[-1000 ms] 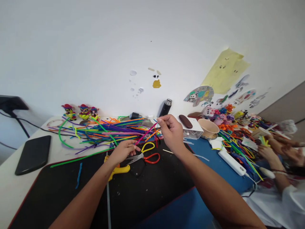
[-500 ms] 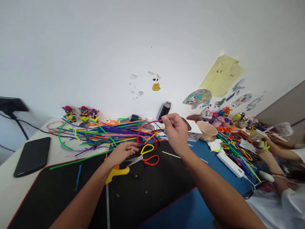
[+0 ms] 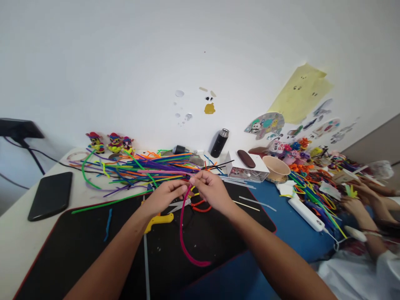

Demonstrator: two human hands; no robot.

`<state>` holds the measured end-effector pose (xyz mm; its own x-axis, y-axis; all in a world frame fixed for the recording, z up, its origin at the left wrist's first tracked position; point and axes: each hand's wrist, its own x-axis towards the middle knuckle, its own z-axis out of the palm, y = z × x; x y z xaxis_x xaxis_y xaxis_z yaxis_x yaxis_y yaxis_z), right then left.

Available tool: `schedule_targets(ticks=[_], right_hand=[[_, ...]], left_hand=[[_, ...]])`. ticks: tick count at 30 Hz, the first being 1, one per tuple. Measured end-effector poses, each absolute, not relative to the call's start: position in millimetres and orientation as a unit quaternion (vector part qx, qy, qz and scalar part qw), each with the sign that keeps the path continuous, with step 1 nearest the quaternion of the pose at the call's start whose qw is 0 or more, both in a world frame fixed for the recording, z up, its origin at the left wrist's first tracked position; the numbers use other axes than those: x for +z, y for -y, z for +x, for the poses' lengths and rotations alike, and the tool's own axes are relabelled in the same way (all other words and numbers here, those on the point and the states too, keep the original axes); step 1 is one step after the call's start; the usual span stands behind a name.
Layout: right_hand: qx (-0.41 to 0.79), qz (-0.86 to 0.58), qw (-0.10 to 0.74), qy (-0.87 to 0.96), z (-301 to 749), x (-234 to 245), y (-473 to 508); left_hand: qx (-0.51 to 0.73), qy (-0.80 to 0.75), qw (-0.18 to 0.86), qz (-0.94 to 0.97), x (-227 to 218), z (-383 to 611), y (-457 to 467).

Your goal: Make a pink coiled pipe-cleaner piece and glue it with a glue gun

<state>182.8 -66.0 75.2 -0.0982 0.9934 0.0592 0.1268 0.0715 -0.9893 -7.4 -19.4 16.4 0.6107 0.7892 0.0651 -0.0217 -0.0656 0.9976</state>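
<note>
My left hand (image 3: pixel 165 194) and my right hand (image 3: pixel 210 191) meet over the black mat (image 3: pixel 78 246), both pinching the top of a pink pipe cleaner (image 3: pixel 185 237). Its free length hangs down from the fingers and curls toward me over the mat. Just behind the hands lies a heap of pipe cleaners (image 3: pixel 140 171) in many colours. Scissors with red and yellow handles (image 3: pixel 195 205) lie under my hands, and a yellow glue gun (image 3: pixel 158 219) sits beside my left wrist.
A black phone (image 3: pixel 50 195) lies at the left. Small pipe-cleaner figures (image 3: pixel 109 143), a black bottle (image 3: pixel 219 143), a white box (image 3: pixel 246 170) and a paper cup (image 3: pixel 275 167) stand at the back. Another person's hands (image 3: pixel 359 200) work at the right amid craft clutter and a white power strip (image 3: pixel 304 208).
My right hand came down from above the heap and joined my left hand. The pink pipe cleaner left the heap and now hangs from both hands.
</note>
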Motion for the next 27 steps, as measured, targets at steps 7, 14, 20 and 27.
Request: schedule_targets(ticks=[7, 14, 20, 27], right_hand=[[0.470, -0.498, 0.459, 0.567, 171, 45, 60], [0.471, -0.496, 0.461, 0.565, 173, 31, 58], [0.491, -0.494, 0.461, 0.549, 177, 29, 58], [0.489, -0.510, 0.463, 0.535, 184, 31, 61]], left_hand=[[0.327, -0.292, 0.593, 0.675, 24, -10, 20], [0.298, -0.318, 0.584, 0.685, 17, -11, 17], [0.307, -0.343, 0.609, 0.646, 14, -8, 17], [0.313, -0.360, 0.649, 0.593, 16, -5, 20]])
